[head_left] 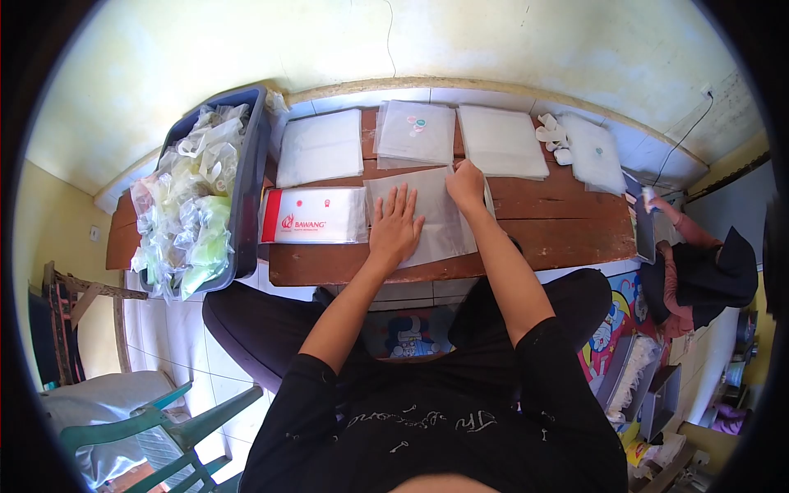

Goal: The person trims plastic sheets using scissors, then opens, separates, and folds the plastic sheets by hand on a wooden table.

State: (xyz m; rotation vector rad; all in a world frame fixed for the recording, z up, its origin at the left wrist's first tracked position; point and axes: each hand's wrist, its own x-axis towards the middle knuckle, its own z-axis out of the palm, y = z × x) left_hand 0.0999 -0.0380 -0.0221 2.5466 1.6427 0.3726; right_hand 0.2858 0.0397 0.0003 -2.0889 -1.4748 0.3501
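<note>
My left hand [396, 226] lies flat with its fingers spread, pressing on a clear plastic bag [437, 234] on the wooden bench. At the bag's upper right part, my right hand [467, 185] is closed with its fingers curled on the plastic; the fingertips are partly hidden. Left of my left hand is a pack of printed plastic bags [316, 226] with a red edge and the word "BAWANG". Behind my hands lie a stack of clear bags [320, 148], a second stack with small round stickers [411, 123] on it, and a third stack [503, 140].
A dark plastic tub [256, 140] heaped with plastic bags [193, 197] stands at the left. White rolls [562, 154] and another bag stack [592, 156] lie at the right of the brown bench [567, 238]. A green chair [148, 423] is lower left; another person [699, 271] sits at right.
</note>
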